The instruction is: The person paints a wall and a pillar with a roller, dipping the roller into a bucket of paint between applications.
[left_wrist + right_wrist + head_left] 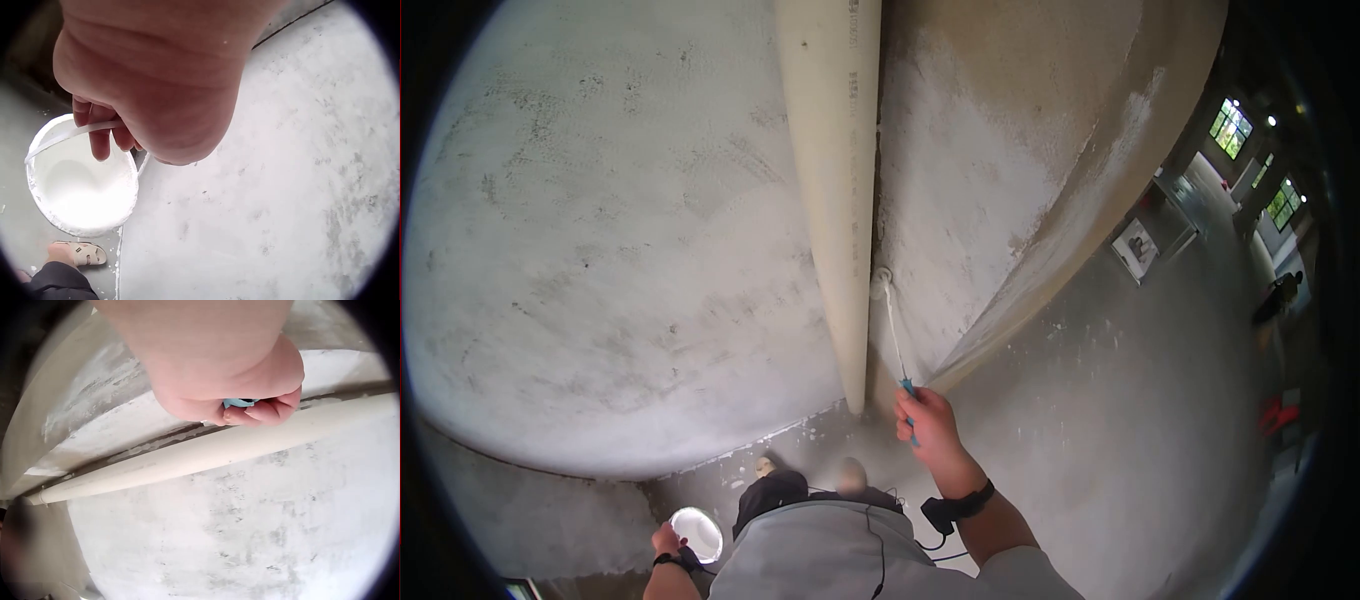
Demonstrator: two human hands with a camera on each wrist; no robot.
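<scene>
Right wrist view: the right hand [212, 369] is closed firmly round the blue grip [240, 402] of a mini roller [895, 335], with the fingers wrapped under and only a sliver of blue showing between them. From the head camera I see the thin shaft running up from that fist to the roller head [882, 281]. The head sits in the narrow gap beside the cream pipe [832, 180], against the grey wall [620, 250].

I judge the tool light but whippy. The wire shaft is long and slim, so the head will wander unless the hold stays on the grip itself, well back from the wet end. The sleeve looks soft and loaded with paint, so it will drip and smear if it is tipped.

The left hand [162, 81] hangs low with its fingers [99, 140] hooked round the thin white bail [62, 135] of a bucket [80, 231] of white paint. The bucket hangs free over the floor, near a sandalled foot [81, 253].

I'd call the bucket moderately heavy, with liquid that will slosh. Its plastic wall looks slick with paint, so the bail is the only clean place to carry it. The bail is narrow enough to dig into the fingers.
</scene>
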